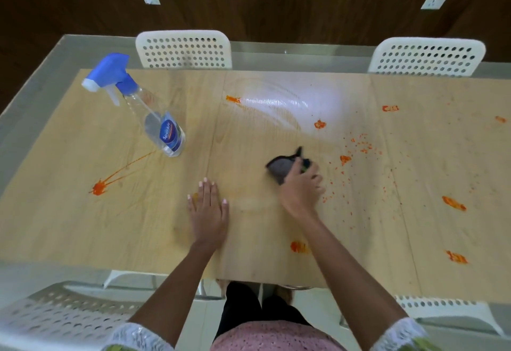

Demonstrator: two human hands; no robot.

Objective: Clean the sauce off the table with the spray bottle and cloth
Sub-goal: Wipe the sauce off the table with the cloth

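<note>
While the right hand (300,185) grips the dark cloth (280,167) near the table (69,226) centre, the left hand (208,214) lies flat with fingers straight. Sauce specks (359,146) sit at 2 o'clock from the cloth, blobs (453,203) at 3 and 4 o'clock. A wide sweep could smear them thinner. The spray bottle (154,118) stands at 10 o'clock, beside a streak (116,176); an elbow might tip it.
</note>
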